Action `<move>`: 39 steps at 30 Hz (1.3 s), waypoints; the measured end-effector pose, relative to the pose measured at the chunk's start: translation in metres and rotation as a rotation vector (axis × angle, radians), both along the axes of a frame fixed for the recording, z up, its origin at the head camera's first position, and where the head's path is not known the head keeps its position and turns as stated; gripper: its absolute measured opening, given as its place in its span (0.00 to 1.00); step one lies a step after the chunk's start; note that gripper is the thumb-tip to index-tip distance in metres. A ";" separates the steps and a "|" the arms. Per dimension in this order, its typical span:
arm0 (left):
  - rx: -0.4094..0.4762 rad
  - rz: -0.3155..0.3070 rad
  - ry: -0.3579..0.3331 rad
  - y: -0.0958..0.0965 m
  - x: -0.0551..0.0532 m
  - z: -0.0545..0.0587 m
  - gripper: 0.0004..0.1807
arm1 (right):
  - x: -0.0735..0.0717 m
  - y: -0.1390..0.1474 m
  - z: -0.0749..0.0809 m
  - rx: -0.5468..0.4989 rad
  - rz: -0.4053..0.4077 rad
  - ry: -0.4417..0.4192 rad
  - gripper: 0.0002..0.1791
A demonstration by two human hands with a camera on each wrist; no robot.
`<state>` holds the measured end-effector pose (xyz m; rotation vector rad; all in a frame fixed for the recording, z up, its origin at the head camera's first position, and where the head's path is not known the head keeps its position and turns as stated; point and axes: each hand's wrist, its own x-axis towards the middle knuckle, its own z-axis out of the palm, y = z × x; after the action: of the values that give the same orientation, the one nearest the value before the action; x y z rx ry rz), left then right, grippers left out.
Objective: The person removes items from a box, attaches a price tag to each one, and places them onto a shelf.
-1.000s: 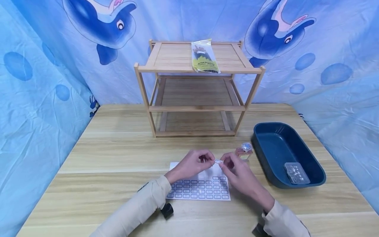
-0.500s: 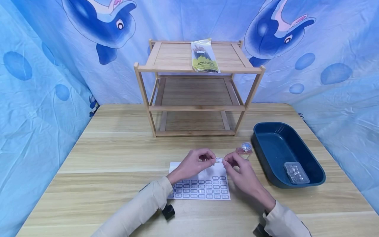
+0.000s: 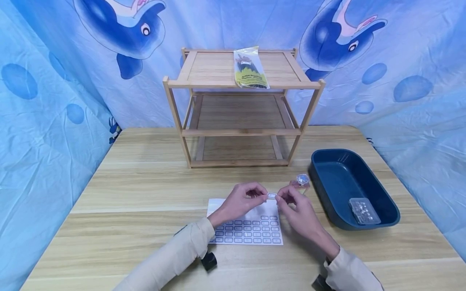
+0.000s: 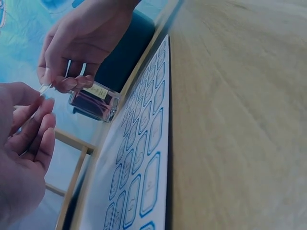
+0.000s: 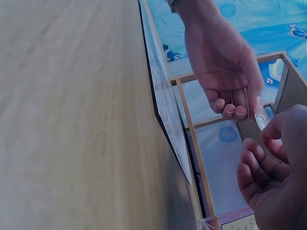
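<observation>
A small white sticker label (image 3: 272, 196) with a dark printed border is stretched between both hands, above the far part of a label sheet. My left hand (image 3: 240, 203) pinches its left end with thumb and forefinger. On the other end, my right hand (image 3: 300, 211) has the same kind of pinch, its other fingers bent loosely. The white label sheet (image 3: 251, 233) lies flat on the table, with rows of bordered labels at its near side; the left forearm hides part of it. Just behind my right hand stands a pink perfume bottle (image 3: 301, 182) with a clear faceted cap, partly covered.
To the right, a dark blue bin (image 3: 336, 173) holds a clear plastic case (image 3: 365, 211) of small items. A wooden rack (image 3: 242, 132) stands at the back of the table, with a packet of artist brushes (image 3: 250, 72) on top. Blue dolphin-print curtains (image 3: 218, 24) surround the table.
Both hands have shifted slightly to the right with the label between them, and it now shows flatter and wider. The sheet, bottle and bin stay in place.
</observation>
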<state>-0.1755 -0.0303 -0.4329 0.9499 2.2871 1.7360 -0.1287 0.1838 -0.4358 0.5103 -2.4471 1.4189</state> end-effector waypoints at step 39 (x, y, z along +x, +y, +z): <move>-0.114 0.162 0.239 0.069 -0.003 -0.001 0.03 | -0.003 0.048 0.005 0.497 -0.205 0.473 0.11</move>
<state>-0.1787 0.0392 -0.4337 1.0255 2.6493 1.6042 -0.1321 0.2316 -0.4305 0.5917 -2.3475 0.5212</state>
